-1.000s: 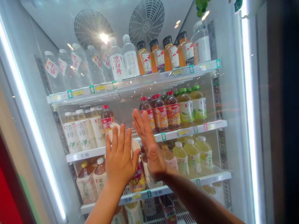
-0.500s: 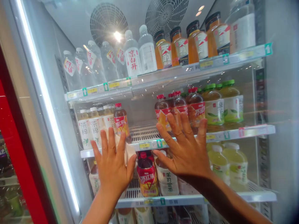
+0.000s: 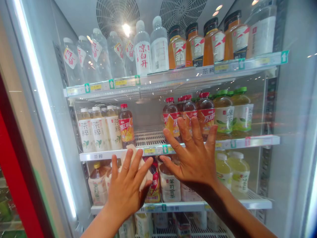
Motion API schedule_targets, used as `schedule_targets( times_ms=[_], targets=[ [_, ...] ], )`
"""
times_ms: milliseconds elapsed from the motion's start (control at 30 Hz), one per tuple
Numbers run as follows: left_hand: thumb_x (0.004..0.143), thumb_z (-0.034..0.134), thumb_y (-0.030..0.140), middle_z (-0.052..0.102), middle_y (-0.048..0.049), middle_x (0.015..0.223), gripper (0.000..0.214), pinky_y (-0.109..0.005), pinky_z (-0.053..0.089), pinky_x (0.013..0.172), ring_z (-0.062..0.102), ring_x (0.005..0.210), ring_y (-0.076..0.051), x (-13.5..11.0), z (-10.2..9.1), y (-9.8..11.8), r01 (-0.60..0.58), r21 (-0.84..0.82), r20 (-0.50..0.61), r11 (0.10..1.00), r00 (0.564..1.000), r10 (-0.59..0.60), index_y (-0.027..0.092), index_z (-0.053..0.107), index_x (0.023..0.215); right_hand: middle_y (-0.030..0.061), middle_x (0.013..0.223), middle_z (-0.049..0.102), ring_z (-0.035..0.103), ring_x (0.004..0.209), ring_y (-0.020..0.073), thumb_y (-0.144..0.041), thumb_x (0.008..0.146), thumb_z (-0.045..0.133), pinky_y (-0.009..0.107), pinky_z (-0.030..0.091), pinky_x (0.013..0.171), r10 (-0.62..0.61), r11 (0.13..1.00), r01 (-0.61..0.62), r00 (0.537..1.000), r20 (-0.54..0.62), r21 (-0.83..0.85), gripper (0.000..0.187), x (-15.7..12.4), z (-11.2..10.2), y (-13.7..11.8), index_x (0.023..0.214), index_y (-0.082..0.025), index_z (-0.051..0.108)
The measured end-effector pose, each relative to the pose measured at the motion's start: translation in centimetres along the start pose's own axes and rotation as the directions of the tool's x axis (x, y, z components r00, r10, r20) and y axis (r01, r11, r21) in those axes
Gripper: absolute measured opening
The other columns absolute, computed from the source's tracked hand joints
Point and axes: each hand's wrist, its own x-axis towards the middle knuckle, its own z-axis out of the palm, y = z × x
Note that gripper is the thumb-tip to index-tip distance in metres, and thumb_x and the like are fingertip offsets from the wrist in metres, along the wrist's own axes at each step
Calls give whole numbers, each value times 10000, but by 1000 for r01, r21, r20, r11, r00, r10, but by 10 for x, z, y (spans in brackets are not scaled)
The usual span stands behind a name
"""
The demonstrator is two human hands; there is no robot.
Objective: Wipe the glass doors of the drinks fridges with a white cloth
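Under the spread fingers of my left hand point(image 3: 128, 185) lies a pale cloth point(image 3: 147, 178), held flat against the clear glass door of a drinks cooler. Part of the cloth shows past the fingertips and beside the thumb; the palm hides the remainder. My right hand point(image 3: 195, 157) has its fingers wide apart and its palm to the glass, holding nothing. Behind its fingertips stand red-capped iced tea bottles point(image 3: 170, 119). One more red-capped bottle point(image 3: 126, 124) is on the middle shelf above my left hand.
Clear water bottles point(image 3: 142, 53) and black-capped amber bottles point(image 3: 194, 46) fill the top shelf point(image 3: 173, 74). White-labelled tea bottles point(image 3: 85, 130) stand middle left, green-capped ones point(image 3: 224, 114) middle right. A bright light strip point(image 3: 47, 105) runs down the left, beside a red panel point(image 3: 17, 158).
My left hand has slid down and slightly right with the cloth, its fingers now tilted rightward. The right hand stays nearly in place. The view has shifted a little.
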Motion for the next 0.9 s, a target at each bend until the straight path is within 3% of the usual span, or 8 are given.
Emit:
schedule_targets(
  times_ms=[133,200,400,500,600,700,800,900],
  targets=[
    [981,470,385,47,-40,1715,733,-558,-89,1277,-2,1591,-261,37,-6,-24,137,22,-59,990,989,-135,285,123,1620,-3,1721,118,130,1569,408,-629,966,485,775,37,1196,27,999,-27,999,33,-18,774,-1,-1,-1,1617,-437,114],
    [979,470,389,0,-45,1716,752,-575,-105,1266,-37,1590,-272,44,-3,-24,187,7,-77,982,979,-186,276,98,1622,9,1721,126,110,1576,393,-634,972,471,759,33,1209,21,999,-21,999,32,-25,770,-1,-2,-1,1622,-415,121],
    [956,537,378,42,-23,1712,759,-534,-91,1286,17,1593,-250,-17,9,26,88,-48,-13,995,996,-89,270,170,1612,-10,1720,144,58,1588,352,-641,971,470,721,-4,1233,41,999,-39,994,105,-27,756,4,-9,-1,1618,-421,148],
    [958,534,376,32,-21,1712,780,-553,-120,1273,-11,1591,-250,-3,4,19,177,-54,-18,983,984,-179,301,124,1617,-27,1726,92,31,1591,338,-592,987,476,715,-11,1236,25,1000,-25,992,121,-2,743,-2,-14,1,1618,-431,119],
    [958,529,380,-10,-49,1711,822,-606,-131,1253,-64,1584,-283,10,4,14,277,-66,-22,958,960,-279,304,48,1622,-29,1726,-33,27,1589,346,-505,994,508,721,-6,1231,61,998,-61,995,82,-3,777,-32,-15,6,1625,-405,66],
    [933,582,366,45,-75,1706,842,-590,-116,1262,-48,1584,-277,-32,15,44,187,-70,10,980,982,-186,272,107,1621,-15,1717,-105,9,1586,359,-426,984,539,753,34,1209,149,988,-149,989,16,-44,810,-85,-12,12,1631,-364,56],
    [939,580,317,340,-49,1641,807,-510,-92,1288,26,1584,-182,-86,24,84,58,-111,111,992,993,-46,295,135,1612,17,1725,-59,15,1586,360,-380,997,504,782,72,1184,197,978,-197,980,-10,-74,759,-134,-7,17,1632,-345,88],
    [932,599,340,421,-52,1600,793,-545,-94,1282,50,1585,-203,-82,27,93,80,-106,93,991,993,-70,299,183,1606,21,1729,7,53,1584,364,-386,1009,474,774,78,1190,180,982,-181,983,-22,-54,696,-156,-4,20,1626,-355,153]
  ],
)
